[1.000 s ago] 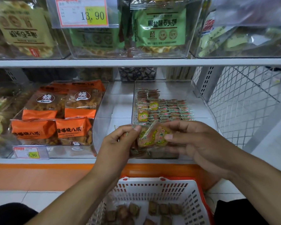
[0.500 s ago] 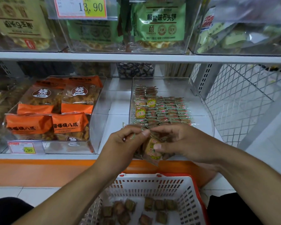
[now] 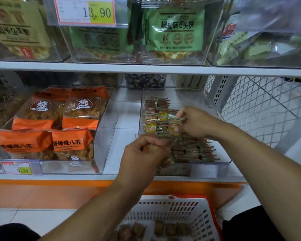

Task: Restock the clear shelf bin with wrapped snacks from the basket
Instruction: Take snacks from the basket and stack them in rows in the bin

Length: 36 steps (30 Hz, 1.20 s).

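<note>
Head view: both forearms reach forward from below, the right hand (image 3: 195,122) stretched out over the clear shelf bin (image 3: 210,165), the left hand (image 3: 142,153) held nearer at the bin's front left corner. The right fingers (image 3: 178,130) are curled and pinch a wrapped snack (image 3: 173,127) just above the rows already packed inside the bin. The left fingers are curled round a small bunch of wrapped snacks, partly hidden behind the knuckles. Left of the bin stands another clear bin of orange bags (image 3: 42,141) with a price tag (image 3: 17,168) on its front; green packets (image 3: 177,30) sit on the shelf above. Below, the white basket (image 3: 184,211) holds more snacks.
</note>
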{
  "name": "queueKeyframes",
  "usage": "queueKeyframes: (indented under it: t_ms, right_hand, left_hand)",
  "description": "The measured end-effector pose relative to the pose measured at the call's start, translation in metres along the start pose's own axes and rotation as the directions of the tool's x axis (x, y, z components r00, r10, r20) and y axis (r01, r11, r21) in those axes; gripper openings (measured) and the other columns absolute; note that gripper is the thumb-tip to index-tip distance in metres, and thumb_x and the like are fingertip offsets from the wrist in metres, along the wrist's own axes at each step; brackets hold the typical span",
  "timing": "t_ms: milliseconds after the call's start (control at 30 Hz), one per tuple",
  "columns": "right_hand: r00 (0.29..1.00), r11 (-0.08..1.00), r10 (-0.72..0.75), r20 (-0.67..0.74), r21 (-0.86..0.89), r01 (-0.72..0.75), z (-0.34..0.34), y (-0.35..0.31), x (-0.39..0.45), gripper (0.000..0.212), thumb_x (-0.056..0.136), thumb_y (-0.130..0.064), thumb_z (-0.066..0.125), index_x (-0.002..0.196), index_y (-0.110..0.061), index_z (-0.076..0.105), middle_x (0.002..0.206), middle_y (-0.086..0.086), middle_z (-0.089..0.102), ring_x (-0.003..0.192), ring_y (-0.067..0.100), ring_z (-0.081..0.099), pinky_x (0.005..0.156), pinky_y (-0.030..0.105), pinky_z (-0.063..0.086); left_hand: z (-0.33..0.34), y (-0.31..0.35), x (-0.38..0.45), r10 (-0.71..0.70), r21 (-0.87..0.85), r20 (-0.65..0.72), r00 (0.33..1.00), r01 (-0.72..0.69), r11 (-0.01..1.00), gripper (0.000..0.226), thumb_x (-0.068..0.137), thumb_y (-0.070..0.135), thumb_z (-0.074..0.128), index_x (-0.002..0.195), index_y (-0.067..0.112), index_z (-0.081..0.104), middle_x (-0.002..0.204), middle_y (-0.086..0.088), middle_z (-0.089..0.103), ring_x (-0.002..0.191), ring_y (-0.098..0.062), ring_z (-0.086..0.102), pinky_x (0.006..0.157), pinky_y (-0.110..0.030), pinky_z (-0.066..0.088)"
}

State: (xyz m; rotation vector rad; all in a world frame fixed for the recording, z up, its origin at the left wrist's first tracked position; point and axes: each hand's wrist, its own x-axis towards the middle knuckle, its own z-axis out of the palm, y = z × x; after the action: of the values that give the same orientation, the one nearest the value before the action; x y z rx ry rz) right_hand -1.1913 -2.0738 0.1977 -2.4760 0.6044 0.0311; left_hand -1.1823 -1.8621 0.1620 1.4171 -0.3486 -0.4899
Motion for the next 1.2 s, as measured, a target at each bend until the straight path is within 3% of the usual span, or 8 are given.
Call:
queueKeyframes:
  t_ms: [133,233,633,767,867,967,1033,1200]
  right_hand:
    - [0.993,0.935,0.079,0.086,0.34,-0.103,0.022,0.004,0.038,0.039,0.088,-0.004,0.075,0.119,-0.015,0.054,0.11,0.005,0.059,0.089,0.022,0.07,0.08,0.039,0.063]
    - [0.997,0.97,0.07,-0.031,0.237,-0.061,0.021,0.009,0.059,0.042,0.088,-0.009,0.075,0.126,-0.015,0.059,0.096,0.004,0.062,0.092,0.03,0.072,0.09,0.049,0.057]
    - [0.979,0.99,-0.017,-0.202,0.135,0.045,0.046,0.02,0.067,0.052,0.087,-0.007,0.075,0.132,-0.024,0.055,0.093,0.008,0.069,0.074,0.017,0.062,0.057,0.021,0.046]
    - [0.974,0.993,-0.037,-0.226,0.099,0.061,0.049,0.02,0.06,0.06,0.09,-0.011,0.071,0.143,-0.024,0.045,0.109,0.011,0.068,0.088,0.026,0.062,0.067,0.027,0.047]
    - [0.95,0.998,-0.057,-0.307,-0.002,0.059,0.03,0.009,0.049,0.039,0.088,-0.025,0.076,0.122,-0.023,0.057,0.109,0.003,0.062,0.084,0.02,0.058,0.071,0.027,0.044]
    - [0.998,0.999,-0.025,0.054,-0.021,0.026,0.02,-0.009,0.024,0.028,0.083,-0.049,0.076,0.092,-0.024,0.069,0.087,0.0,0.071,0.073,0.021,0.07,0.065,0.03,0.055]
    - [0.961,0.961,0.012,0.275,-0.269,0.064,0.031,-0.016,0.008,0.033,0.09,-0.051,0.068,0.096,-0.019,0.074,0.093,0.005,0.074,0.079,0.022,0.071,0.067,0.034,0.056]
    - [0.96,0.987,-0.015,0.281,-0.15,0.06,0.053,-0.014,-0.01,0.032,0.09,-0.028,0.072,0.119,-0.025,0.059,0.101,-0.009,0.06,0.084,0.01,0.053,0.057,0.02,0.036]
  left_hand:
    - [0.01,-0.005,0.006,0.008,0.076,-0.06,0.998,-0.003,0.997,0.023,0.079,-0.001,0.079,0.071,0.019,0.069,0.082,0.012,0.073,0.076,-0.015,0.072,0.066,-0.034,0.062]
    - [0.015,-0.008,0.003,-0.009,0.103,-0.023,1.0,0.011,0.995,0.021,0.078,0.0,0.08,0.073,0.018,0.07,0.085,0.009,0.073,0.074,-0.008,0.069,0.062,-0.022,0.055]
    - [0.013,-0.012,0.0,-0.143,0.069,0.032,0.989,0.14,0.988,0.017,0.079,0.015,0.084,0.074,0.029,0.074,0.089,0.016,0.073,0.08,-0.007,0.072,0.064,-0.021,0.057]
    - [0.01,-0.012,0.0,-0.179,0.027,-0.001,0.984,0.179,0.983,0.008,0.083,0.024,0.08,0.078,0.028,0.075,0.083,0.006,0.076,0.077,-0.013,0.07,0.068,-0.03,0.057]
    - [0.005,-0.01,-0.002,-0.171,-0.038,-0.011,0.985,0.171,0.985,0.009,0.087,0.021,0.076,0.079,0.025,0.075,0.073,0.002,0.069,0.069,-0.013,0.062,0.068,-0.037,0.055]
    - [-0.001,-0.011,-0.007,-0.132,-0.094,-0.011,0.991,0.131,0.987,0.008,0.09,0.019,0.072,0.082,0.02,0.075,0.072,-0.002,0.062,0.073,-0.02,0.056,0.071,-0.042,0.052]
    - [-0.006,-0.012,-0.009,-0.1,-0.12,-0.039,0.994,0.095,0.988,0.01,0.091,0.018,0.07,0.082,0.02,0.075,0.074,-0.003,0.064,0.075,-0.022,0.058,0.076,-0.046,0.056]
    - [-0.017,-0.008,-0.009,-0.144,-0.217,-0.063,0.988,0.128,0.968,0.028,0.091,0.003,0.054,0.088,0.016,0.078,0.093,-0.014,0.073,0.086,-0.031,0.072,0.08,-0.052,0.062]
